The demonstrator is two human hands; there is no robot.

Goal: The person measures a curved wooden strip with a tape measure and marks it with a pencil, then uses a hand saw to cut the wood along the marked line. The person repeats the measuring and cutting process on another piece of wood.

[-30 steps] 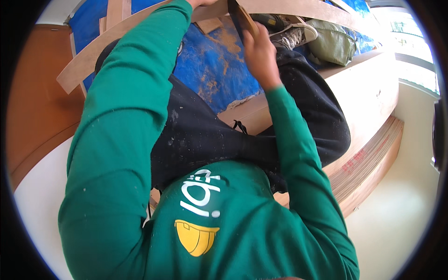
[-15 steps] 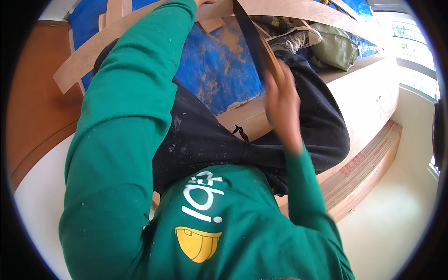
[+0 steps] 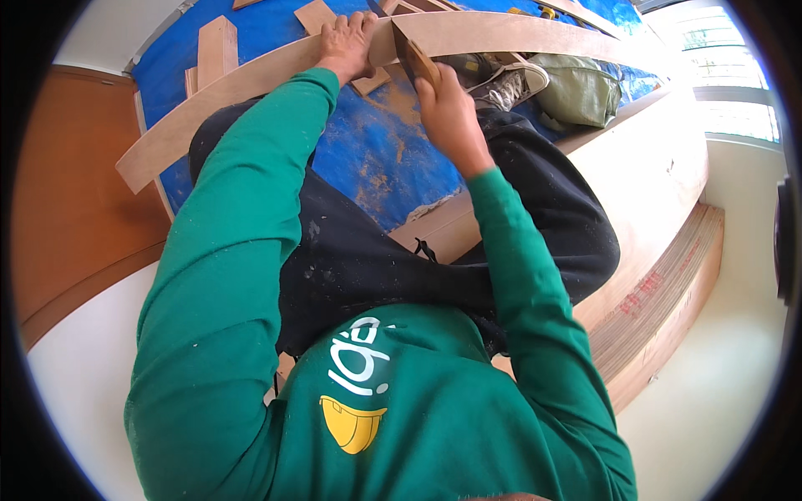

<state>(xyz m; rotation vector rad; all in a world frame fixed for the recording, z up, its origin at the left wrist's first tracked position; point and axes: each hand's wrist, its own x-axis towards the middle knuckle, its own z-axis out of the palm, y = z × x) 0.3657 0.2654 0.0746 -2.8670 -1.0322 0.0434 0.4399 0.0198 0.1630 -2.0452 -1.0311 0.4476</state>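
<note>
A long, pale wooden plank (image 3: 230, 90) lies across the far side, bent into an arc by the lens. My left hand (image 3: 347, 48) grips it near its middle, fingers over the far edge. Just right of that hand, a handsaw (image 3: 423, 68) with a wooden handle crosses the plank, its dark blade at the wood. The handle is in my closed right hand (image 3: 452, 115). Part of the blade is hidden at the plank, so how deep it sits cannot be made out.
Beneath lies a blue tarp (image 3: 351, 159) dusted with sawdust, with a small wood offcut (image 3: 372, 81) by the plank. A worn shoe (image 3: 511, 87) and green bag (image 3: 576, 90) are at right. A wood block (image 3: 217, 48) stands far left; stacked boards (image 3: 664, 288) lie right.
My right hand and the saw have moved away from my body, up and left toward the plank. The view has shifted, bringing my left hand on the plank fully into sight.
</note>
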